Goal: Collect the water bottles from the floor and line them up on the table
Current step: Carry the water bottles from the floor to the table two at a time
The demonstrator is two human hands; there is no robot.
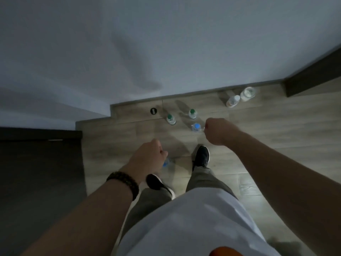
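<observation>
Several clear water bottles stand on the wooden floor by the wall. Two have green caps [171,119] [192,113], one has a blue cap [196,127], and a white-capped bottle [233,101] stands next to a wider one [248,93] further right. My left hand [149,159] is closed around another bottle [167,162] with some blue on it, which hangs below the fingers above the floor. My right hand [217,130] is curled into a fist just right of the blue-capped bottle; contact with it cannot be made out.
A white wall [166,52] rises right behind the bottles, with a small black round fitting [153,111] on the skirting. A dark low surface [36,172] fills the left side and a dark edge [313,76] juts in at upper right. My feet in black shoes [202,156] stand on the floor.
</observation>
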